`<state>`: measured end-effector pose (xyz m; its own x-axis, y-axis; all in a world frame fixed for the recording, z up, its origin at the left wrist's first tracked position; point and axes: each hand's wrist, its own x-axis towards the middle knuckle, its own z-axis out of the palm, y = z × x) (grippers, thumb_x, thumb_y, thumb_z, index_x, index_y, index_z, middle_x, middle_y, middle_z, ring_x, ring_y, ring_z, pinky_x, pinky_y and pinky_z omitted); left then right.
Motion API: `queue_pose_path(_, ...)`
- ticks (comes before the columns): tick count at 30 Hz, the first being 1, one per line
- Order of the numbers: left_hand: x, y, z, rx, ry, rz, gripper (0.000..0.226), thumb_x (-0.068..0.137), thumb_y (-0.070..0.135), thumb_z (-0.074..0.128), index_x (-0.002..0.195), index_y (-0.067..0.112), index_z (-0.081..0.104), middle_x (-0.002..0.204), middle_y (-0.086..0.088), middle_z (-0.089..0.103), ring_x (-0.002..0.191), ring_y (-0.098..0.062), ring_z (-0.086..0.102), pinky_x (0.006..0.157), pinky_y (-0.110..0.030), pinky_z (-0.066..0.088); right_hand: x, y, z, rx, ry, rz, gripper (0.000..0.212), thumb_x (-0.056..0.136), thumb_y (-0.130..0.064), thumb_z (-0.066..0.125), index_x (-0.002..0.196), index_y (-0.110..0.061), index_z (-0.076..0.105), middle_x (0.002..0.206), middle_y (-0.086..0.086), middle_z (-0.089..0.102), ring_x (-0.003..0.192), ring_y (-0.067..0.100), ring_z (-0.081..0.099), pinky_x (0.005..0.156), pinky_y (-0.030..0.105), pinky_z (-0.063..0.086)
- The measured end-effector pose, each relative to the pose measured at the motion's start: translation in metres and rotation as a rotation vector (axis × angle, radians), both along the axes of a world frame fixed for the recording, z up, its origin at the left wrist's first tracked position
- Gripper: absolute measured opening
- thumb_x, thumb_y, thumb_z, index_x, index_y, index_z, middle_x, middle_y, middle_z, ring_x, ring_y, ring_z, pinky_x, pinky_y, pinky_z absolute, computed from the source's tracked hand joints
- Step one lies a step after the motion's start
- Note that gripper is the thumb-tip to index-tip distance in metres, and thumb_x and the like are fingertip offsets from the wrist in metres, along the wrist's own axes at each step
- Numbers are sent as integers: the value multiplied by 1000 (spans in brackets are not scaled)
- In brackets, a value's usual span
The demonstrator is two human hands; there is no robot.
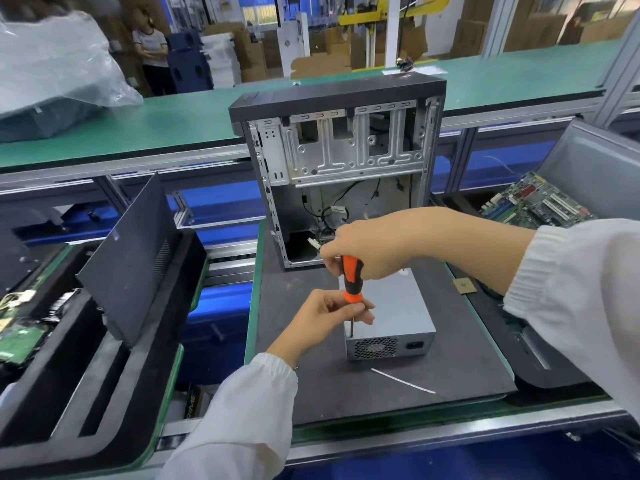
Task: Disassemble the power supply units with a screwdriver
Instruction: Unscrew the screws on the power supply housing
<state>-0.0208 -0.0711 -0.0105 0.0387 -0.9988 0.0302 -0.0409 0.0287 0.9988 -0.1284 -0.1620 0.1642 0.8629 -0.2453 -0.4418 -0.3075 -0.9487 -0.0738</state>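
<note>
dark foam mat [311, 386]: boxy grey metal power supply [398, 313] (ribbed orange-black screwdriver [352, 278] upright).

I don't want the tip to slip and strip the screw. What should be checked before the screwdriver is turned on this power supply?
1. Screwdriver upright over the near left top corner of the power supply: ok.
2. Right hand grips the orange and black handle: ok.
3. Left hand pinches the shaft just below the handle to steady it: ok.
4. Tip seated in a screw head: cannot tell, too small to see.
5. Power supply lying flat on the dark mat: ok.
6. Nothing holds the unit down, since both hands are on the tool: not ok.
</note>
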Motion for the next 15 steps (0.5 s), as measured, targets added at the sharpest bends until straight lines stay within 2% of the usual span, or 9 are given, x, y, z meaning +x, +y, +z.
queue_pose_path(2,0,0,-1,-15,1,21,15,94,7,61,99,0,73,92,-15,75,102,-19,69,85,-24,51,0,-1,0,20,-47,-17,36,86,-39,67,109,-23,44,83,-1,56,67,19,68,51,24,44)
queue_pose_path(4,0,-1,-1,-17,6,43,15,91,8,65,99,-2,73,91,-15,75,105,-21,68,89,-25,51,0,1,0,-40,-98,-119,64,79,-71,54,105,-14,46,73,0,60,49,16,67,48,24,45)
queue_pose_path(5,0,-2,-1,-9,-5,47,15,90,11,68,97,0,75,91,-15,75,104,-22,68,92,-25,50,0,3,0,-96,-100,-156,73,79,-77,44,96,-7,50,66,4,64,41,16,64,47,25,46)
queue_pose_path(7,0,-2,0,3,-18,41,12,87,16,71,92,7,78,90,-14,76,99,-25,70,95,-26,49,4,2,-8,-224,-90,-137,71,89,-72,31,73,-5,51,41,5,60,29,12,55,46,25,43)
queue_pose_path(9,1,-2,0,7,6,32,15,87,17,72,96,8,77,91,-14,76,96,-27,71,92,-26,50,7,-1,-15,-301,-108,-46,58,98,-57,31,68,-10,47,31,1,52,28,9,53,47,25,42)
queue_pose_path(10,2,-1,-1,6,28,24,17,87,17,71,101,7,76,94,-15,75,97,-28,71,90,-26,51,7,-3,-16,-301,-111,-16,50,100,-51,34,70,-12,46,37,1,56,37,12,60,49,25,43)
queue_pose_path(12,5,0,-4,-3,71,3,22,91,16,68,109,6,73,100,-17,74,100,-30,70,90,-29,53,7,-8,-14,-238,-81,39,31,98,-39,46,81,-14,47,70,6,65,66,22,68,56,29,47)
queue_pose_path(14,8,2,-6,-12,88,9,23,92,17,66,111,7,72,103,-17,73,104,-31,69,93,-33,52,5,-11,-7,-163,-58,131,11,93,-22,56,102,-17,53,88,-4,55,76,13,60,58,25,42)
queue_pose_path(15,9,2,-7,-15,97,21,21,91,17,67,109,9,74,102,-17,74,104,-30,68,93,-32,52,4,-12,-4,-142,-56,177,21,90,-19,60,109,-20,53,87,-10,47,74,7,52,56,22,35)
